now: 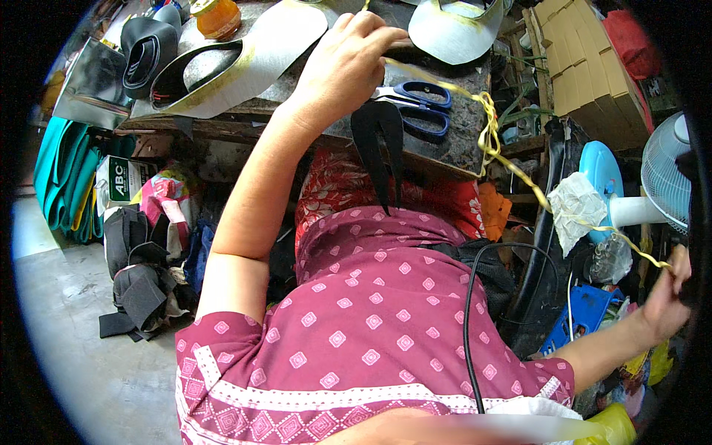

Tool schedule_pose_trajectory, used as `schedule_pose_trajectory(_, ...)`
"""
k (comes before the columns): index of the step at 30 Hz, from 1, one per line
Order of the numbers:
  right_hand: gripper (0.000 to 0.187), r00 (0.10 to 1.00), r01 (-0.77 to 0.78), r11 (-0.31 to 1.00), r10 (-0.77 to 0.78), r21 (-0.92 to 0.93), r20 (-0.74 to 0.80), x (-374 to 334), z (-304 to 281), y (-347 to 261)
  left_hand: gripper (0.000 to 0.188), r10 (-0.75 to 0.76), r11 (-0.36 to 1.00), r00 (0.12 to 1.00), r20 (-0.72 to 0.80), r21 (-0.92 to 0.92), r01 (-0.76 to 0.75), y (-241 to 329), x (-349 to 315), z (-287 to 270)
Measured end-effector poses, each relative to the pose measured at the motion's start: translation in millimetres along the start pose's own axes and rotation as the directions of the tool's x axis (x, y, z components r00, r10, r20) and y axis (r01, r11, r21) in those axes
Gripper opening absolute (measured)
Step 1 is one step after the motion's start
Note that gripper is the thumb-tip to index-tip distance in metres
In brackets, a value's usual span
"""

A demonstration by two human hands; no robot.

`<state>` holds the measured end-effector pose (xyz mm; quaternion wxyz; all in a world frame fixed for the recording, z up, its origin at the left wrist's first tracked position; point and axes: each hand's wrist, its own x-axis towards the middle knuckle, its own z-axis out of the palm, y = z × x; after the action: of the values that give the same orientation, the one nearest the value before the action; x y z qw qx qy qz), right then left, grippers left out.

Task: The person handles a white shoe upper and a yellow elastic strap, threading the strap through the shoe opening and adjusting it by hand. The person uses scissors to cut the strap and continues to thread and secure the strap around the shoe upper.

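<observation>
Some right fingers (679, 261) tight on cord (518, 170)

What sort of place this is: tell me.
Likely a small craft workshop: blue-handled scissors on the worktable, a curved grey piece with yellowish edging, and dark scraps heaped at floor level.

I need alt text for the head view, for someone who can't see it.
A thin, twisted yellow cord stretches from beside the bare left hand, over a worn dark worktable, to the bare right hand reaching far right. Blue-handled metal scissors lie near the left hand; curved silver-grey pieces sit farther back.
</observation>
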<state>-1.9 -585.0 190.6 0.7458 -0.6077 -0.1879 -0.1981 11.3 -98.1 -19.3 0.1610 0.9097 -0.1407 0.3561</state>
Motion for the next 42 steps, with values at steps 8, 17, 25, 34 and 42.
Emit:
schedule_pose_trajectory(8, 0.068, 0.918, -0.237, 0.971, 0.232, -0.025, 0.321, -41.4, 91.3, 98.0, 0.033, 0.154, 0.937, 0.940, -0.305, 0.348, -0.040, 13.4, -33.5, -30.8)
schedule_pose_trajectory(17, 0.076, 0.915, -0.232, 0.972, 0.210, 0.023, 0.345, -35.7, 130.2, 122.2, 0.018, -0.279, 0.808, 0.918, -0.283, 0.447, 0.384, -30.4, -53.7, -55.0)
schedule_pose_trajectory(25, 0.072, 0.970, -0.115, 0.987, 0.136, -0.113, 0.204, -38.2, 112.7, 108.7, 0.049, -0.476, 0.632, 0.841, -0.257, 0.565, 0.531, -38.5, -31.7, -61.7)
schedule_pose_trajectory(34, 0.064, 0.987, -0.090, 0.979, 0.112, -0.183, 0.113, -44.2, 92.1, 103.0, 0.053, -0.643, 0.540, 0.744, -0.183, 0.580, 0.610, -42.4, -31.1, -65.1)
schedule_pose_trajectory(42, 0.063, 0.983, -0.105, 0.982, 0.126, -0.154, 0.134, -46.4, 80.6, 108.5, 0.065, -0.761, 0.558, 0.644, -0.076, 0.430, 0.710, -38.2, -34.6, -81.0)
